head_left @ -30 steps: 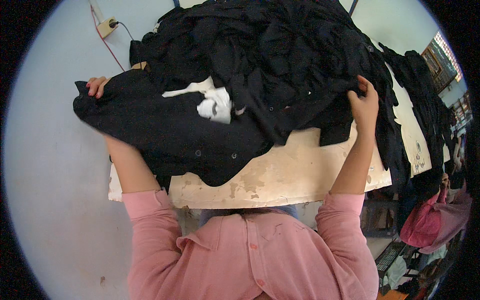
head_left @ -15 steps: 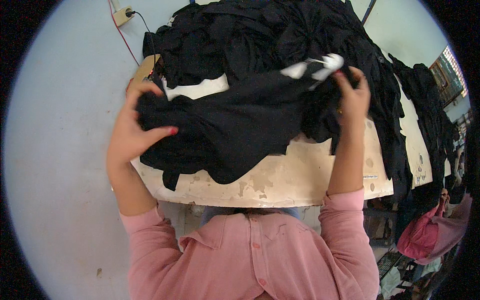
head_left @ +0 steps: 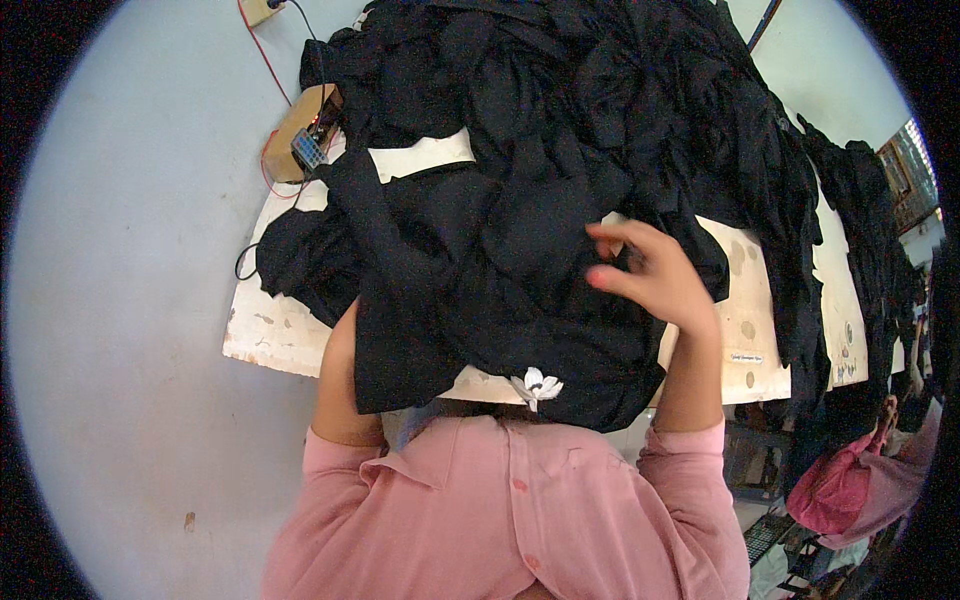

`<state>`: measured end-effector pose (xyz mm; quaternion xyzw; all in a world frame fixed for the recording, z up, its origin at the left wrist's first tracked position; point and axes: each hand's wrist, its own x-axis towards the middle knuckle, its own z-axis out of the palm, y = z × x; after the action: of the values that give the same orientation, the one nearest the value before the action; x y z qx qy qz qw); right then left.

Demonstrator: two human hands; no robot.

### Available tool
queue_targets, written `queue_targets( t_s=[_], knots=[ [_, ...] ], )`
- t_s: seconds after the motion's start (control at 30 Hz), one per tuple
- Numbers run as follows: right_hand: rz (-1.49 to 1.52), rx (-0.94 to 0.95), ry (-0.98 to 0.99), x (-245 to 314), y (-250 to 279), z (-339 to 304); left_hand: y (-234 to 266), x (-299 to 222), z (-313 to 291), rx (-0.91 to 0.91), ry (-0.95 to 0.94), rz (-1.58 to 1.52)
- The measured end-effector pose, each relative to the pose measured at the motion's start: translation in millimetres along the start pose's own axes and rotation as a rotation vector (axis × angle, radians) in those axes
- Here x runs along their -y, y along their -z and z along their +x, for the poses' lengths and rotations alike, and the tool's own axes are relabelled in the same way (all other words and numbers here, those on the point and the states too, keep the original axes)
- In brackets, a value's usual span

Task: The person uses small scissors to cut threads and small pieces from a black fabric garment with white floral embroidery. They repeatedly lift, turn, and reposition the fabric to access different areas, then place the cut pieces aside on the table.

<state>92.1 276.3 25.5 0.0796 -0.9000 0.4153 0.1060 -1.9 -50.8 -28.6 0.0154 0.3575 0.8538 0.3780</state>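
A black garment (head_left: pixel 500 290) lies spread across the near part of the worn, pale tabletop (head_left: pixel 258 335), its near edge hanging over the front. A white fabric flower (head_left: pixel 537 387) shows on the black cloth near that edge. My left forearm (head_left: pixel 340 385) passes under the garment, which hides the left hand and its fingers. Over the right part of the cloth is my right hand (head_left: pixel 655 277), thumb and fingers apart and slightly blurred, with nothing between them.
A large heap of black garments (head_left: pixel 600 80) covers the table's far side. A brown box with a keypad (head_left: pixel 308 148) and wires sits at the far left by the wall. Pink cloth (head_left: pixel 838 485) hangs at the lower right.
The garment has come down and nearer to me. Its white flower moved from the upper right to the front edge. My left hand went under the cloth; my right moved left and down.
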Motion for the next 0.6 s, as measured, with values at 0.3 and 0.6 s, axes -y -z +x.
queue_targets(
  t_s=[0.3,0.6],
  knots=[
    [-0.089,-0.240,0.109,13,-52,35,-49,46,22,-0.097,-0.332,0.590],
    [-0.090,-0.413,0.271,69,-35,-21,35,-33,86,-0.535,-0.659,1.271]
  ],
)
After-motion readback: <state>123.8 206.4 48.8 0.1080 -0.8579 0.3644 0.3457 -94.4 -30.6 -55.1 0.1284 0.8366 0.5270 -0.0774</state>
